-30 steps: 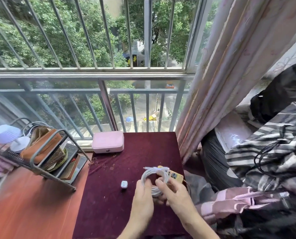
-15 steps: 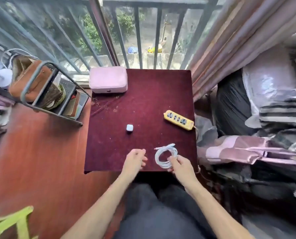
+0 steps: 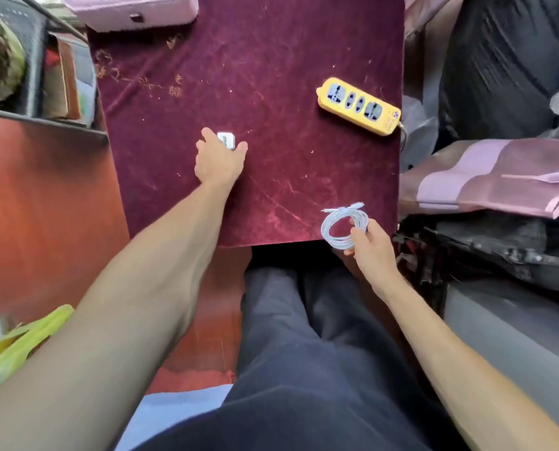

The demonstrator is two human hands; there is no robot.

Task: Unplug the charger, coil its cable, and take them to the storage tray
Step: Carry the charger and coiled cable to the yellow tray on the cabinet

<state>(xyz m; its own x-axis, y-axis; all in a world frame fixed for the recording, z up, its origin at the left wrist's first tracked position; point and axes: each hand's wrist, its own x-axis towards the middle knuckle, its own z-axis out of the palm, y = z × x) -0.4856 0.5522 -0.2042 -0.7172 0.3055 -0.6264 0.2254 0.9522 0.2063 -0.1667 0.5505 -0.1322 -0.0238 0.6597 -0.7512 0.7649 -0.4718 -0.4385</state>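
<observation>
Reaching toward the middle of the frame in the head view, the left hand [image 3: 218, 161] has its fingers [image 3: 206, 135] curled over the charger [image 3: 226, 139], thumb on one side and fingers on the other, clamped on the small white block. The charger rests on the dark red counter [image 3: 271, 76], left of centre, well apart from the yellow strip [image 3: 358, 105] at the right, whose sockets stand free.

Lower right, the right hand [image 3: 371, 247] pinches the cable [image 3: 343, 227] between thumb and fingers at the near side of its loop. The coil hangs over the counter's near right corner, both plug ends sticking out together at its top.

A pink case [image 3: 128, 8] lies at the top edge and a wire rack [image 3: 34, 60] stands in the upper left; which thing is the tray I cannot tell.

As I judge it, the charger is light, hard and smooth, so a pinch across its two flat sides should lift it without slipping. The cable is light and springy and nothing ties it; it will likely want to uncoil. The hold should cross all the turns at once, as it does now.
</observation>
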